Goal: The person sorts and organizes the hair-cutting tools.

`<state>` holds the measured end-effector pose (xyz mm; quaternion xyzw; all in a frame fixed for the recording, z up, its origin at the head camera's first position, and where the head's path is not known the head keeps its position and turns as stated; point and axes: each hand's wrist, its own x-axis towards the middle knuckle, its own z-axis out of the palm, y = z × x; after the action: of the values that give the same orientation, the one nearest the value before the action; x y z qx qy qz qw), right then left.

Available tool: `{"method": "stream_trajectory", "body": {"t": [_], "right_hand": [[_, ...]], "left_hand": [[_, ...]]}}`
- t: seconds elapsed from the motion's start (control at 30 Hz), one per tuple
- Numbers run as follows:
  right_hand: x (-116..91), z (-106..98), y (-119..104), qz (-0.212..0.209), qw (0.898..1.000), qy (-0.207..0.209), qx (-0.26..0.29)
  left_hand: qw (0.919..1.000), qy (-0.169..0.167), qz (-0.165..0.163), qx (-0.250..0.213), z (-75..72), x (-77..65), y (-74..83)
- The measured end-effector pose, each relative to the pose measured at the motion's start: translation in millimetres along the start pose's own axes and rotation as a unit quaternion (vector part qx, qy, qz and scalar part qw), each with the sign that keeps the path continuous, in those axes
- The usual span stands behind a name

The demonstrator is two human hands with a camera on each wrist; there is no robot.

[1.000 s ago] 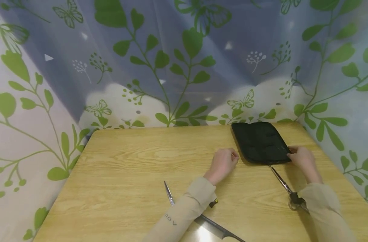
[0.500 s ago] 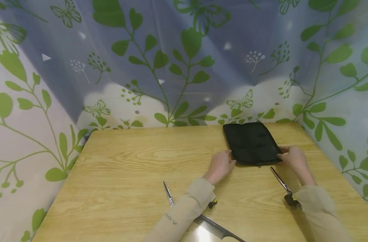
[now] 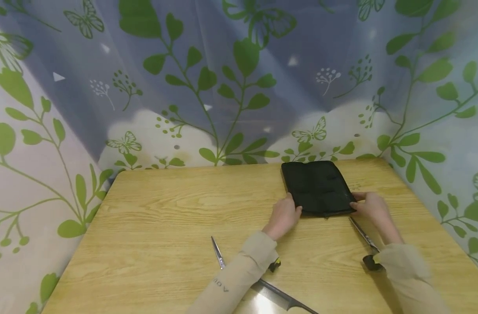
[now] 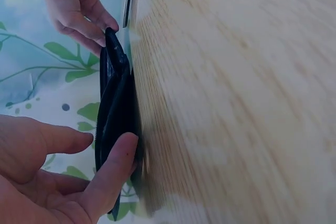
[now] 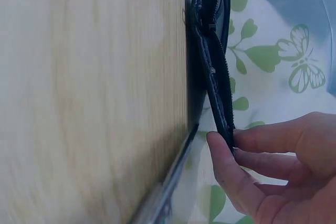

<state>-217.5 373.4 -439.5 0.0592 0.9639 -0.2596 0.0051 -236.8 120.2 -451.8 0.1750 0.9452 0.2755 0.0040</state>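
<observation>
A black zip case lies near the table's back edge, on the right. My left hand is at its near left corner; in the left wrist view the thumb overlaps the case and the index fingertip stands slightly off it. My right hand pinches the near right corner between thumb and fingers. Part of the zip shows along the case's edge in the right wrist view. Close below the right hand lies a pair of scissors, its handles hidden by the wrist.
A second pair of scissors lies at front centre, partly under the left sleeve. A dark comb with a thin tail runs out from beneath that sleeve. A patterned curtain borders the wooden table.
The case has slid left along the table, with the right hand holding its corner. My left hand was apart from it at first and now meets its near left corner.
</observation>
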Motion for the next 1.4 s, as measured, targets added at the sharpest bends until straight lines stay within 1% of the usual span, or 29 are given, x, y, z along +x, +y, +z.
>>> {"method": "stream_trajectory", "body": {"t": [0.07,0.2,0.37,0.5,0.67,0.77,0.9,1.13,1.3,1.4], "right_hand": [[0,3,-3,0.001,1.000,-0.010,0.013],[0,8,-7,0.007,0.999,-0.013,0.029],[-3,11,-10,0.023,0.999,-0.014,0.039],[-4,12,-13,0.025,0.999,-0.012,0.036],[-6,17,-21,0.022,0.999,-0.010,0.047],[-6,20,-25,0.014,0.999,-0.009,0.048],[-7,24,-30,-0.003,0.999,0.000,0.040],[-6,27,-36,-0.025,0.999,0.016,0.020],[-5,31,-40,-0.017,0.999,0.004,0.028],[-5,33,-42,-0.012,0.999,-0.009,0.032]], "left_hand": [[0.9999,0.000,-0.016,-0.003,-0.2,0.0,-1.1],[0.9996,0.000,-0.029,0.002,-1.0,0.9,-2.8],[0.9997,-0.005,-0.020,0.010,-2.8,2.4,-5.0],[0.9996,-0.010,-0.013,0.022,-7.1,3.2,-7.2],[0.9996,-0.013,-0.024,0.002,-12.8,1.6,-13.4],[0.9995,-0.012,-0.029,-0.003,-16.4,-0.4,-18.4],[0.9997,-0.010,-0.023,0.002,-20.9,-3.1,-24.7],[0.9997,-0.007,-0.021,-0.007,-24.8,-6.0,-32.8],[0.9996,-0.016,-0.022,-0.007,-28.4,-9.0,-36.6],[0.9992,-0.026,-0.026,-0.017,-31.3,-10.2,-39.2]]}}
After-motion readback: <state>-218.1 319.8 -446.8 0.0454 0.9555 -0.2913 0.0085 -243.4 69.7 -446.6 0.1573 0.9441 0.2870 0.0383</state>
